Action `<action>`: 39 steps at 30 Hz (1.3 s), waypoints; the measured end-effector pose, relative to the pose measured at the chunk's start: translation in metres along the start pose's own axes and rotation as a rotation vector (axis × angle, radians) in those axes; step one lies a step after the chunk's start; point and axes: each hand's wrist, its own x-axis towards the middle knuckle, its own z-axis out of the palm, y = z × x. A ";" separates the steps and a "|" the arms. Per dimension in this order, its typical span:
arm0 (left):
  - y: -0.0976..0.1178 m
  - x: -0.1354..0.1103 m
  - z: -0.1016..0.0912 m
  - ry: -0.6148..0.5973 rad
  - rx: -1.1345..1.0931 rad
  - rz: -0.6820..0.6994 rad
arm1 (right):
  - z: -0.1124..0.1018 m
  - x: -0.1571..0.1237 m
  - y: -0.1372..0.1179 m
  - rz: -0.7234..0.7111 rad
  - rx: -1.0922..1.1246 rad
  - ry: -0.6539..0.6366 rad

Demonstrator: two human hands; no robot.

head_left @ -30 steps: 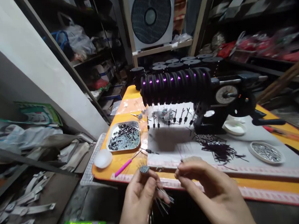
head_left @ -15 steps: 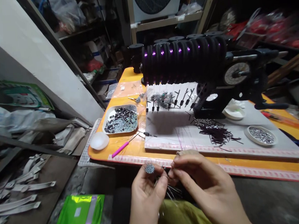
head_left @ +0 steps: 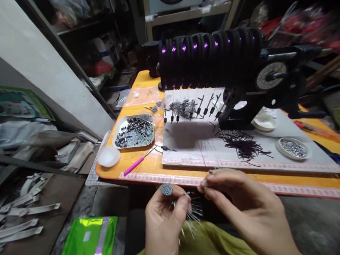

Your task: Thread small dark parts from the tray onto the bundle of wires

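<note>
My left hand (head_left: pixel 168 214) is closed around a bundle of thin wires (head_left: pixel 194 213). Its round, grey, beaded-looking end (head_left: pixel 167 189) shows above the fingers, while loose wire ends fan out to the right past the thumb. Just right of the bundle, apart from it, my right hand (head_left: pixel 240 199) pinches with thumb and index finger. Something tiny is at those fingertips, too small to name. Both hands are above my lap, in front of the table edge.
On the yellow table (head_left: pixel 110 171) stands a black machine with spools (head_left: pixel 209 62) of purple line. Nearby are a tray of small dark pieces (head_left: pixel 134 133), a pink-handled tool (head_left: pixel 135 164), a pile of dark strips (head_left: pixel 244 146) and a dish of metal bits (head_left: pixel 293 149).
My right hand has drawn away to the right from the bundle, opening a gap between the hands. More wire ends show beside my left thumb. The whole view has shifted slightly.
</note>
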 end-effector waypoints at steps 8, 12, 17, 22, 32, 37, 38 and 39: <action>-0.001 -0.002 -0.003 -0.048 0.086 0.027 | -0.004 -0.002 -0.004 -0.063 -0.153 -0.110; -0.001 -0.002 -0.002 -0.013 0.105 0.047 | -0.004 -0.001 -0.006 -0.051 -0.189 -0.137; -0.003 -0.003 -0.004 0.005 0.123 0.061 | -0.003 0.000 -0.007 -0.062 -0.207 -0.147; -0.001 -0.004 -0.002 -0.003 0.144 0.082 | -0.004 -0.002 -0.005 -0.053 -0.207 -0.193; 0.002 -0.007 0.003 -0.004 0.154 0.064 | -0.002 -0.001 -0.009 0.008 -0.138 -0.242; 0.003 -0.007 -0.001 -0.124 0.068 -0.060 | 0.000 0.000 -0.008 -0.006 -0.115 -0.268; 0.003 -0.007 -0.002 -0.161 0.042 -0.104 | 0.000 -0.001 -0.007 -0.017 -0.123 -0.265; 0.002 -0.007 -0.004 -0.197 0.014 -0.144 | 0.000 -0.002 -0.006 -0.024 -0.132 -0.263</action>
